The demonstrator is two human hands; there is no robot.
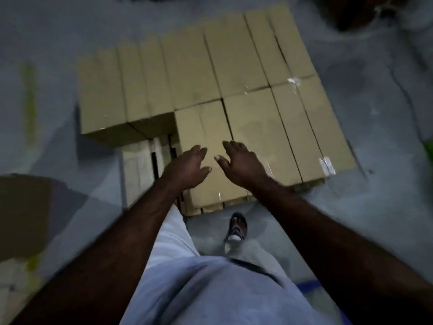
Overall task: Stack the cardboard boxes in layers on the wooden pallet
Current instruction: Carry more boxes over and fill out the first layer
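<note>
Center frame, left hand (pixel 187 166) and right hand (pixel 241 164) spread open above the near box (pixel 206 127); bare pallet (pixel 138 165) shows just left, nearer the left hand.

Your wooden pallet (pixel 137 170) sits on the grey floor (pixel 375 207); cardboard boxes (pixel 234 90) cover it, leaving only its seven o'clock corner bare.

Tan boxes (pixel 234 90) packed flat in rows on pallet (pixel 138 170); near-left pallet corner bare, slats showing.

left hand (pixel 185 166) fingers loose | right hand (pixel 239 160) same (both arms outstretched)
</note>
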